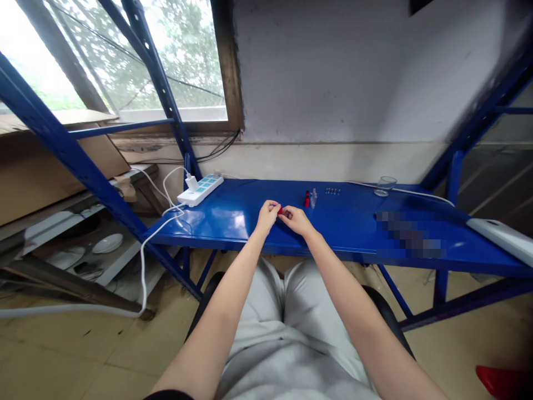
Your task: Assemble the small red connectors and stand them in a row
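Above the table's front edge, my left hand (268,215) pinches a small red piece (280,211), its exact kind too small to make out. My right hand (296,219) meets it from the other side, thumb and fingers closed at the red piece. Whatever lies between those right fingertips is mostly hidden. Just beyond my hands, a small red-and-black object (307,199) stands beside a clear plastic piece (313,198). Farther right, several tiny metal parts (332,191) lie in a row on the blue table (233,216).
A white power strip (200,190) with a plug and cables sits at the table's left end. Toward the right are a clear glass (385,186), a pixelated dark object (410,236) and a white device (502,236). Blue rack posts (160,72) rise at both ends.
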A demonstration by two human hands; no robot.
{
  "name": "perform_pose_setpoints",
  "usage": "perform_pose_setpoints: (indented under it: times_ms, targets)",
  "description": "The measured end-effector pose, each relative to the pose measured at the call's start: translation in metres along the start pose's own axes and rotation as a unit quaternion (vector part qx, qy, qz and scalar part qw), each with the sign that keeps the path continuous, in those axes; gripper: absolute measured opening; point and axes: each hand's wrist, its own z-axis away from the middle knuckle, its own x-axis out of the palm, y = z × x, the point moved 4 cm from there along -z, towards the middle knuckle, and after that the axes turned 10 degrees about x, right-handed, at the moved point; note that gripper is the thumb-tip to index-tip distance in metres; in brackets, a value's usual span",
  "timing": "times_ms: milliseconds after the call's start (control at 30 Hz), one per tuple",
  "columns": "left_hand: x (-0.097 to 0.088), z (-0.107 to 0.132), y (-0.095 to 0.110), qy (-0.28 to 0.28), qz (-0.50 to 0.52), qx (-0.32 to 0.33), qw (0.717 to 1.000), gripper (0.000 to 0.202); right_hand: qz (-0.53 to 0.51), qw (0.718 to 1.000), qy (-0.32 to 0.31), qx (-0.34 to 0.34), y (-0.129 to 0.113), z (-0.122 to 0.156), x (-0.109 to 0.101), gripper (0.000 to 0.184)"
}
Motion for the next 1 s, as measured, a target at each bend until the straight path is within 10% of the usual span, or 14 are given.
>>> perform_pose_setpoints:
  times_ms: [400, 700, 1000]
  targets:
    - [-0.001, -0.004, -0.007, -0.033, -0.024, 0.012, 0.999, 0.009, 0.115, 0.976, 0.068, 0.173, 0.016, 0.0, -0.033, 0.015]
    - [0.0, -0.005, -0.008, -0.039, -0.033, 0.013, 0.999, 0.01, 0.187, 0.957, 0.05, 0.217, 0.05, 0.0, -0.074, 0.018]
    - [0.001, -0.004, -0.006, -0.047, -0.035, 0.017, 0.998, 0.011, 0.214, 0.953, 0.041, 0.21, 0.051, -0.006, -0.068, 0.019]
